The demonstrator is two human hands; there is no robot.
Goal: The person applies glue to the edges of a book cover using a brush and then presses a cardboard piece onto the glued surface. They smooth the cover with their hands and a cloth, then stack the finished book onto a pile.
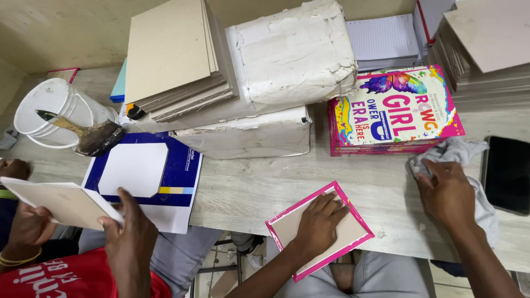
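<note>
My left hand (320,221) lies flat, fingers apart, on a pink-bordered book cover (353,232). The cover lies with its brown board side up and hangs over the near edge of the table (259,187). My right hand (448,194) presses down on a crumpled grey cloth (458,152) at the right, fingers curled into it. Just beyond the cloth sits a stack of colourful pink-edged books (395,110) with a butterfly on the top cover.
A co-worker's hands (130,232) at the left hold a white board (61,201) beside a blue cover sheet (182,171). A white bucket (49,110) carries a glue brush (94,135). Behind are grey boards (168,52), white-wrapped blocks (292,55) and, at the right edge, a black tablet (508,174).
</note>
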